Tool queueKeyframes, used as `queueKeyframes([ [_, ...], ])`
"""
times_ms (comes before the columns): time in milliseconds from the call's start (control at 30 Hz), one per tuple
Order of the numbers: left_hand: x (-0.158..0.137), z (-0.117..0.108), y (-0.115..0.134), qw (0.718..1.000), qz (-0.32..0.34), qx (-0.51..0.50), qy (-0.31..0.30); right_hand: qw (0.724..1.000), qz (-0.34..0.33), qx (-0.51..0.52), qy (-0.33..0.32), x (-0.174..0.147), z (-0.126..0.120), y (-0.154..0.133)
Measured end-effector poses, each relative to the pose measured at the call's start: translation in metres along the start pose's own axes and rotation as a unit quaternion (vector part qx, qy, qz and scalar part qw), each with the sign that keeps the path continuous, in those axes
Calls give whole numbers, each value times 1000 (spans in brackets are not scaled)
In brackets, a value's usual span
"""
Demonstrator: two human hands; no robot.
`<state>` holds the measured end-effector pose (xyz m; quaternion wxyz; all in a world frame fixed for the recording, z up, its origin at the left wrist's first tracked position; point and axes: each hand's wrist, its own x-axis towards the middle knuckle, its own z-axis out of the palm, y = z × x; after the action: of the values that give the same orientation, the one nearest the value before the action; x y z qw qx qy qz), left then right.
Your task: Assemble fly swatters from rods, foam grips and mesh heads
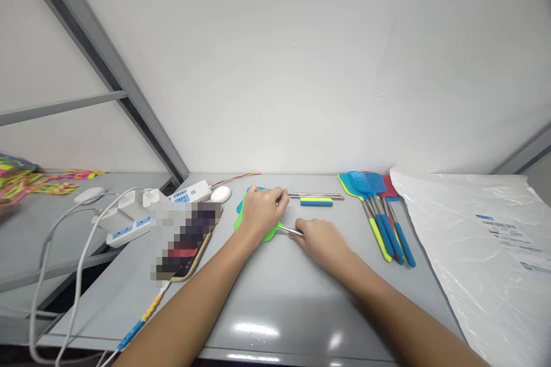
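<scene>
A bright green fly swatter [272,233] lies low over the grey table in front of me, its mesh head partly under my left hand [263,210]. That hand's fingers are curled at the head; their exact hold is partly hidden. Pinched in my right hand [322,239] is the swatter's metal rod [293,231], just right of the head. More green and blue swatter heads [240,206] show behind my left hand. Beyond my hands, several thin metal rods [321,195] lie beside a yellow-green grip [316,199] and a blue grip [316,204].
Several fly swatters with blue, yellow-green and red parts [381,212] lie piled on the right. Farther right is a white plastic mailer [473,241]. A phone [191,241], a white round object [221,195], power strips [129,232] and cables [80,252] occupy the left.
</scene>
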<state>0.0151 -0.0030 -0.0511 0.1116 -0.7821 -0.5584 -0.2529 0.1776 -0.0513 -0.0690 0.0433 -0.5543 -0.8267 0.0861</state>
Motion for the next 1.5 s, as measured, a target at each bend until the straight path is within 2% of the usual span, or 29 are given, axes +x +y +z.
queueKeyframes([
  [100, -1, -7, 4, 999, 10, -25, 26, 1000, 5, 17, 16, 1, 2, -1],
  [233, -9, -18, 15, 980, 37, -119, 153, 992, 29, 99, 76, 3, 0, -2],
  [300, -16, -21, 21, 960, 98, -175, 197, 980, 39, 162, 113, 4, -3, -2],
  [400, -26, -20, 30, 916, 230, -268, 191, 952, 43, 257, 164, 4, -8, -2],
  [467, -31, -15, 35, 893, 265, -324, 163, 931, 50, 306, 191, 3, -9, -3],
  [533, -34, -9, 39, 888, 225, -375, 141, 913, 55, 345, 212, 2, -9, -5],
  [633, -31, 1, 39, 892, 70, -434, 109, 893, 47, 386, 227, 1, -8, -9],
  [700, -27, 5, 36, 876, -24, -470, 110, 887, 32, 400, 230, -1, -7, -12],
  [767, -21, 6, 34, 851, -78, -502, 134, 883, 19, 406, 236, -1, -6, -15],
  [833, -18, 4, 34, 835, -98, -523, 139, 881, 8, 409, 238, -1, -4, -18],
  [933, -16, -3, 39, 809, -111, -568, 104, 883, -11, 411, 228, -1, -2, -21],
  [1100, -12, -9, 40, 747, -198, -628, 92, 891, -25, 426, 155, 0, 6, -24],
  [1200, -4, -5, 31, 701, -240, -660, 125, 897, -6, 429, 107, 1, 13, -22],
  [1367, 10, -2, 12, 607, -306, -709, 186, 888, -19, 452, 78, 3, 17, -21],
  [1433, 14, -2, 6, 589, -317, -713, 207, 886, -24, 459, 64, 2, 17, -22],
  [1500, 15, 0, 2, 589, -324, -708, 216, 884, -25, 464, 56, 2, 18, -24],
])
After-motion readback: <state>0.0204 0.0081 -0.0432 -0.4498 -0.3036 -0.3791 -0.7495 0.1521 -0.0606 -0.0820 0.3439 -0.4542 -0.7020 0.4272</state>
